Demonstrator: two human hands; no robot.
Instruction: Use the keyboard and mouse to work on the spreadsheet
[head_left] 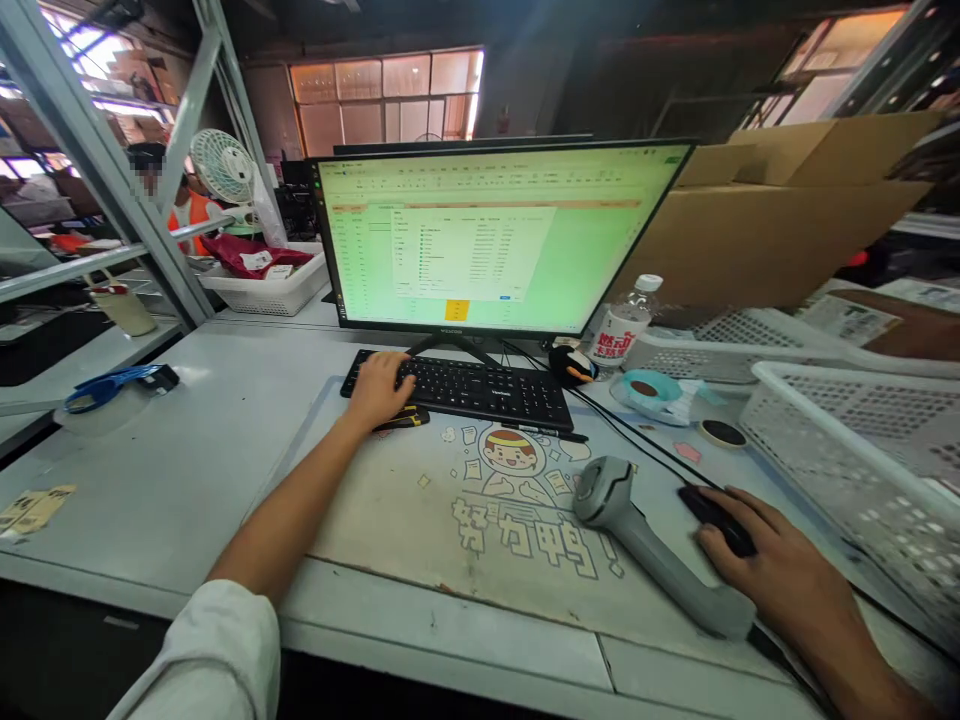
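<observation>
A black mouse (pixel 716 518) lies at four o'clock on the tabletop (pixel 187 440), the right hand (pixel 780 570) cupped over it, grip grasping it. The left hand (pixel 379 388) rests, grip released, on the keyboard's (pixel 480 390) left end at eleven o'clock. A grey barcode scanner (pixel 645 540) lies just left of the mouse; the monitor (pixel 487 240) stands at twelve.

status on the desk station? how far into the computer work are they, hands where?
Done: the monitor is on, with a spreadsheet and a dialog window open over it. In hand: the left hand rests on the keyboard at its left end, and the right hand covers the black mouse. Left: the dialog is not closed; the grey barcode scanner lies unheld on the desk mat.
</observation>
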